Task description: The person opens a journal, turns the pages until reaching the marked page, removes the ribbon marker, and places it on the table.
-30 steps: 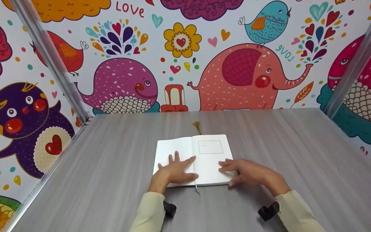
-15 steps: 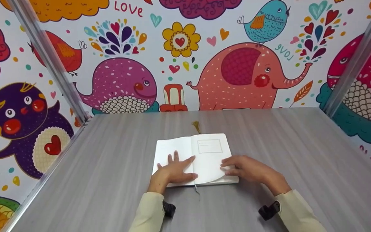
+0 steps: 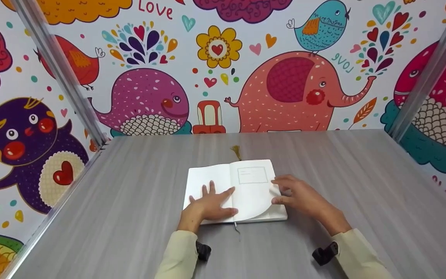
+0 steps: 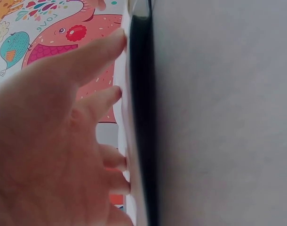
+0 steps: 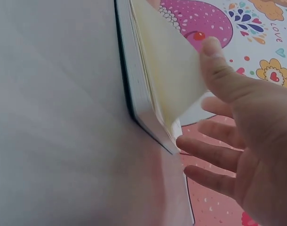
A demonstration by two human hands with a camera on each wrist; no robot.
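Observation:
An open notebook (image 3: 211,172) with white pages lies on the table. My left hand (image 3: 209,207) rests spread on its left page and the inner fold, fingers straight; in the left wrist view the fingertips (image 4: 116,92) touch the paper. The right-hand page (image 3: 252,197), printed with a small rectangular frame, is raised at its lower right corner. My right hand (image 3: 298,195) holds the outer edge of this page between thumb and fingers. In the right wrist view the lifted page (image 5: 174,70) stands away from the thick block of pages (image 5: 146,101) below it.
The grey wood-grain table (image 3: 141,174) surrounds the notebook. A tassel (image 3: 236,150) sticks out at its top and a thin ribbon (image 3: 237,229) at its bottom. Cartoon-printed walls (image 3: 215,85) with metal posts (image 3: 64,77) enclose the back and sides.
My right hand has moved up along the page's outer edge, and the lower right corner of the page has lifted and curled. The left hand has stayed in place.

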